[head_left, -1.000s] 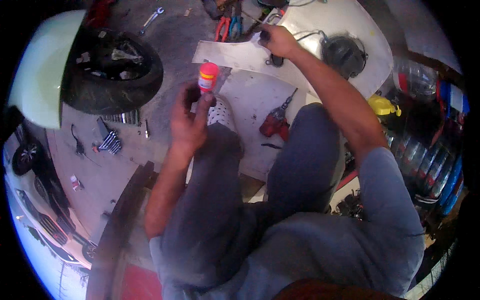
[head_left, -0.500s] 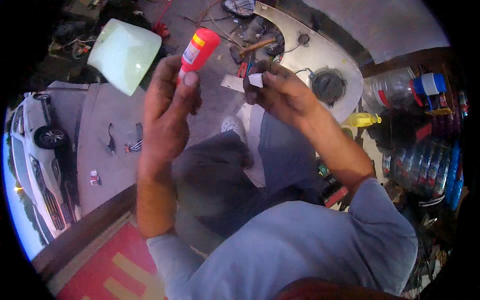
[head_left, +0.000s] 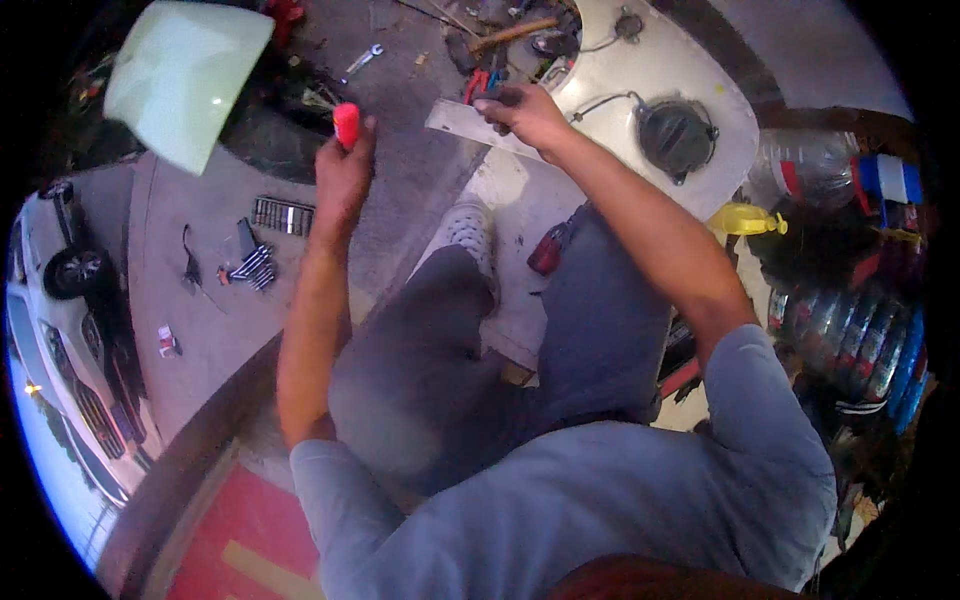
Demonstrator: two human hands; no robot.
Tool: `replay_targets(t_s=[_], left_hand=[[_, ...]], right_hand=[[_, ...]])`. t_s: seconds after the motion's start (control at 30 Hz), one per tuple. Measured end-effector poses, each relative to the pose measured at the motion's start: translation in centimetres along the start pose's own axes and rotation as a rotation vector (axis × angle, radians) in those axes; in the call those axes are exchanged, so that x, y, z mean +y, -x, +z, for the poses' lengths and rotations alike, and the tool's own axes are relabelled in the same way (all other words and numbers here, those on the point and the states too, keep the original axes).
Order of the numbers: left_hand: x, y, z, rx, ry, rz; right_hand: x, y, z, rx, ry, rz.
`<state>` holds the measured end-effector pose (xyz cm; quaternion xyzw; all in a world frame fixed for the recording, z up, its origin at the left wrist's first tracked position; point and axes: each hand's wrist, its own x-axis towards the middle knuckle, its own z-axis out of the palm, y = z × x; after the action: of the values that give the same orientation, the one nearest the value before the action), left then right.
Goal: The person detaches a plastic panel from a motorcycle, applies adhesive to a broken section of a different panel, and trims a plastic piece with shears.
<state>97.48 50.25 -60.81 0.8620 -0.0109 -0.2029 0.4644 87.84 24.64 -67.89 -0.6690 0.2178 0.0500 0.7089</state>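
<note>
While the left hand (head_left: 344, 172) grips a small red bottle (head_left: 346, 122) upright between thumb and fingers, the right hand (head_left: 526, 118) reaches forward with its fingers bent together above the narrow strip of a large white panel (head_left: 715, 95). Whether the right fingers touch that strip or pinch anything cannot be told. The bottle stands out against the floor, to the left of the panel and well apart from the right hand. Set in the panel is a dark round fitting (head_left: 678, 138), with a thin cable leading from it. Just beyond the right hand lie red-handled pliers (head_left: 477, 84); farther off rests a wooden handle (head_left: 514, 34). On the floor beyond the bottle lies a single wrench (head_left: 362, 62). To the left of the left forearm are a row of sockets (head_left: 283, 214) and a fanned group of wrenches (head_left: 255, 268). A red tool (head_left: 547, 250), partly hidden by the right leg, lies near a perforated white shoe (head_left: 468, 232). A yellow bottle (head_left: 745, 220) lies to the right of the right forearm.
</note>
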Motion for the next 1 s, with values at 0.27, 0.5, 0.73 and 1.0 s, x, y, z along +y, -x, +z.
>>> replay_targets(t_s=[0.27,0.5,0.73,1.0], left_hand=[[-8.6,-3.7,8.3,-0.232,0.422,-0.224],[-7.7,-4.4,9.8,-0.405,0.602,-0.393],[-7.6,-4.7,9.6,-0.391,0.748,-0.495],[-8.1,-5.0,9.4,-0.441,0.781,-0.490]], right_hand=[[4.8,-5.9,1.4,-0.078,0.115,0.134],[6.5,-8.4,1.6,-0.199,0.386,0.001],[6.3,-8.3,2.2,-0.206,0.286,0.046],[6.9,-7.5,2.8,-0.148,0.399,-0.156]])
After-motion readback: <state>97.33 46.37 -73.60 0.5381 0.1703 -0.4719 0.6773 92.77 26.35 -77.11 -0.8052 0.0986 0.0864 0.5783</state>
